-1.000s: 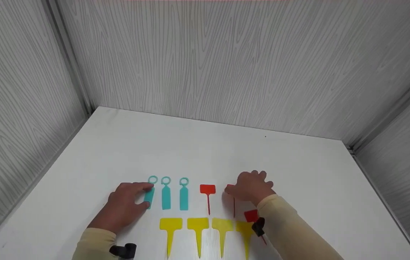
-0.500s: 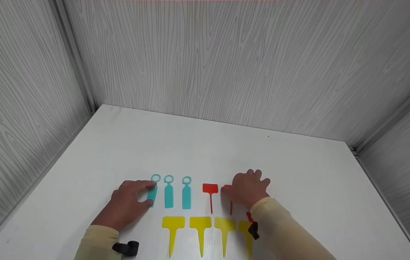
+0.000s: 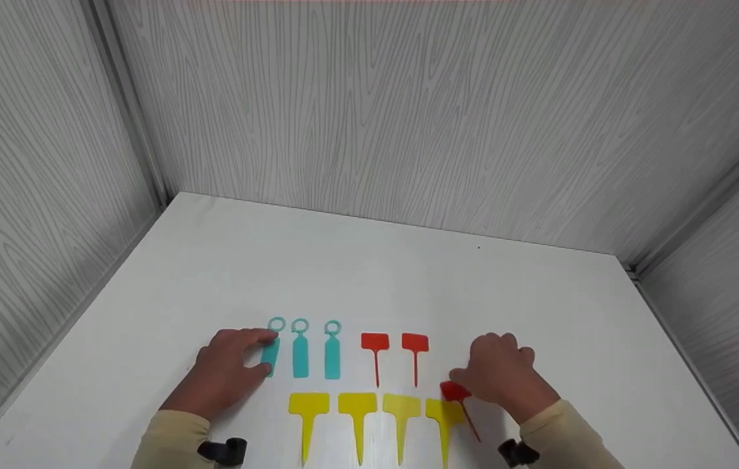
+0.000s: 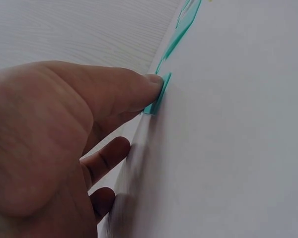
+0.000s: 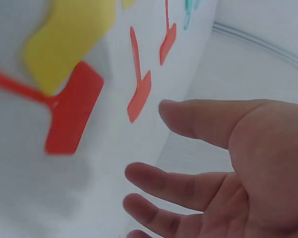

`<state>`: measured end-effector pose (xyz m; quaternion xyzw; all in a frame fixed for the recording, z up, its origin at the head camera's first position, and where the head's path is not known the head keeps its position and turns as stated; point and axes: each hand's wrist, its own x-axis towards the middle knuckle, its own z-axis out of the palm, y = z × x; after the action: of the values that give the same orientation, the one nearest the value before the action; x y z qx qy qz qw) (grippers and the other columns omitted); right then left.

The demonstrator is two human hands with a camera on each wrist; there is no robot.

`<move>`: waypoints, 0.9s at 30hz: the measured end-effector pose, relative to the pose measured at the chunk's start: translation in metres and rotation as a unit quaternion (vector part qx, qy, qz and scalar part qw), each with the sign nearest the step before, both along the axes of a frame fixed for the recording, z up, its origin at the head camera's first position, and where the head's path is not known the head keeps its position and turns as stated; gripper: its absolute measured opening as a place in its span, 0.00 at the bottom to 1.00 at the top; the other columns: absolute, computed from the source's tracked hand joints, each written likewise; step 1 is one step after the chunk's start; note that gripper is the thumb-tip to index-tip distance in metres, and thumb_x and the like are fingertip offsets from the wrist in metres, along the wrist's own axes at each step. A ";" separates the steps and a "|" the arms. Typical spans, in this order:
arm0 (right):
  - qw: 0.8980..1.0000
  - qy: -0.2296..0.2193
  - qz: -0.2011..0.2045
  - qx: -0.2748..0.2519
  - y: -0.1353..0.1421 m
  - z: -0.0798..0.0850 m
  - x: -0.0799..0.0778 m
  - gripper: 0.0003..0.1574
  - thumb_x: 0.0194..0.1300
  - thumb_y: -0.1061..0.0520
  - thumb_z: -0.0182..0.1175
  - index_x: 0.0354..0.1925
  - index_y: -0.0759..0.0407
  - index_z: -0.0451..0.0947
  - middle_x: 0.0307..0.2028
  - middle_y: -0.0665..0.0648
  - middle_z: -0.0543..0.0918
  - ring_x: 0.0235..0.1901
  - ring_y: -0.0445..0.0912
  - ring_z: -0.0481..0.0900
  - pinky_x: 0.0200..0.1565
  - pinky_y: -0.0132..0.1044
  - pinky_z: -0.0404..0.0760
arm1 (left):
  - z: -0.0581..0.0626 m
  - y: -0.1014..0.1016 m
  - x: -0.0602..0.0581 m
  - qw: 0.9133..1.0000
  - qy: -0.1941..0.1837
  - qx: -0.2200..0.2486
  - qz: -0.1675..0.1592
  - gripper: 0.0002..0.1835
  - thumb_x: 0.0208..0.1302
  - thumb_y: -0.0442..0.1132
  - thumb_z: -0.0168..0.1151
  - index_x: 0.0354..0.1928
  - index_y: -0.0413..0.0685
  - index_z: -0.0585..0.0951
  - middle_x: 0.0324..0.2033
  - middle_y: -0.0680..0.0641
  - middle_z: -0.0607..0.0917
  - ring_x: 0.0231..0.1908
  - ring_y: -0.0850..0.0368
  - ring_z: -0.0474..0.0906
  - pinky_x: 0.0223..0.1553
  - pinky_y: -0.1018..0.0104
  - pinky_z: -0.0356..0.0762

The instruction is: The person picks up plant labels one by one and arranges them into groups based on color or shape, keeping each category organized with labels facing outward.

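My left hand (image 3: 232,368) grips the leftmost teal plant tag (image 3: 270,357) between thumb and index finger. That tag lies slightly tilted, its ring end pointing away from me. In the left wrist view the thumb presses on the edge of the teal tag (image 4: 159,96). My right hand (image 3: 503,374), its fingers spread and holding nothing, hovers by a tilted red T-shaped plant label (image 3: 454,391). The right wrist view shows this red label (image 5: 77,111) apart from the fingers, with its corner overlapping a yellow label (image 5: 74,42).
Two more teal tags (image 3: 300,357) stand in line beside the held one. Two red labels (image 3: 415,342) lie upright to their right. Below runs a row of several yellow T-shaped labels (image 3: 357,404). Wood-grain panels (image 3: 369,111) wall the white table (image 3: 343,260).
My right hand has let go of the second red label, now straight beside the first, and moved right and nearer to the tilted red one. The left hand keeps its hold.
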<state>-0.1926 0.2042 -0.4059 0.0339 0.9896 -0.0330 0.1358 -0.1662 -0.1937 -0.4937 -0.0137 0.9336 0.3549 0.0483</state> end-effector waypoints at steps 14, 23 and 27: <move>0.997 -0.043 -0.059 -0.004 0.019 -0.024 0.052 0.24 0.49 0.41 0.78 0.29 0.56 0.80 0.28 0.56 0.74 0.37 0.53 0.70 0.52 0.60 0.71 | 0.002 0.003 -0.001 1.000 -0.012 -0.002 0.002 0.29 0.65 0.45 0.70 0.68 0.64 0.76 0.68 0.48 0.73 0.70 0.39 0.61 0.69 0.32 0.58; 0.997 -0.043 -0.066 -0.022 0.017 -0.031 0.058 0.15 0.55 0.50 0.75 0.29 0.56 0.81 0.28 0.58 0.74 0.36 0.55 0.70 0.44 0.54 0.73 | -0.001 0.002 -0.001 1.000 -0.013 0.002 0.006 0.29 0.65 0.46 0.70 0.68 0.65 0.77 0.68 0.47 0.73 0.69 0.38 0.61 0.68 0.32 0.60; 0.997 -0.031 -0.066 -0.027 0.019 -0.031 0.059 0.12 0.58 0.52 0.74 0.29 0.55 0.81 0.28 0.57 0.74 0.34 0.56 0.70 0.41 0.50 0.74 | -0.002 0.001 -0.002 1.000 -0.011 0.003 0.005 0.28 0.65 0.47 0.70 0.67 0.66 0.77 0.68 0.48 0.73 0.69 0.39 0.62 0.68 0.32 0.61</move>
<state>-0.1332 0.2228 -0.4372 0.0962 0.9794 -0.0676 0.1644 -0.1677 -0.1924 -0.4955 -0.0219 0.9317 0.3582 0.0566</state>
